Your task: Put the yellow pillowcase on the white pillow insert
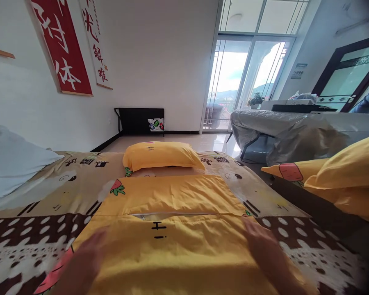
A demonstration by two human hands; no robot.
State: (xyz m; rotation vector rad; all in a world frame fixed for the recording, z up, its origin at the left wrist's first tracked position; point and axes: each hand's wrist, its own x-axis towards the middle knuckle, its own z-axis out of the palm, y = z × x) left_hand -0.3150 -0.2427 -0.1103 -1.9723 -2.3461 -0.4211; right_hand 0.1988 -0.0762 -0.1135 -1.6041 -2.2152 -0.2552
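Note:
A yellow pillowcase (175,250) lies flat in front of me, printed with "Hi" and red carrots with green tops. Its upper section folds away from me, and a narrow slit of opening shows across the middle. My left hand (84,256) is at the pillowcase's left side, blurred, with its fingers stretched out. At the right side is my right hand (264,250), also blurred, fingers extended along the cloth. Neither hand shows anything gripped. Just beyond the pillowcase rests a plump yellow pillow (162,156).
A patterned brown and beige blanket (49,196) spreads underneath. White fabric (15,159) is heaped at left, and more yellow bedding (347,172) sits at right. Behind stand a plastic-covered table (270,119), a black folded frame (138,121) and glass sliding doors (249,82).

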